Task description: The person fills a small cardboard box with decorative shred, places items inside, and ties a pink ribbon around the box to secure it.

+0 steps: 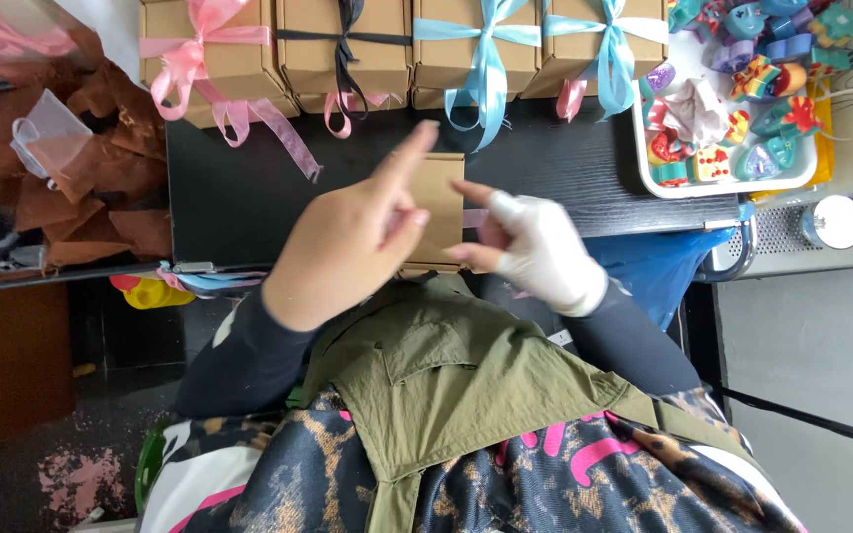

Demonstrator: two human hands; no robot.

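A small brown cardboard box [438,202] stands at the near edge of the black table [239,192], between my two hands. My left hand [352,237] is bare and rests against the box's left side, its index finger stretched up past the box top. My right hand [535,247] wears a white fingerless wrap and its fingertips pinch a thin pink ribbon [474,214] at the box's right side. Most of the ribbon is hidden behind the hands.
Several brown boxes tied with pink [211,54], black [346,44] and light blue ribbons [486,49] line the table's far edge. A white tray [723,186] of colourful small toys sits at the right. Brown paper scraps [61,188] lie at the left.
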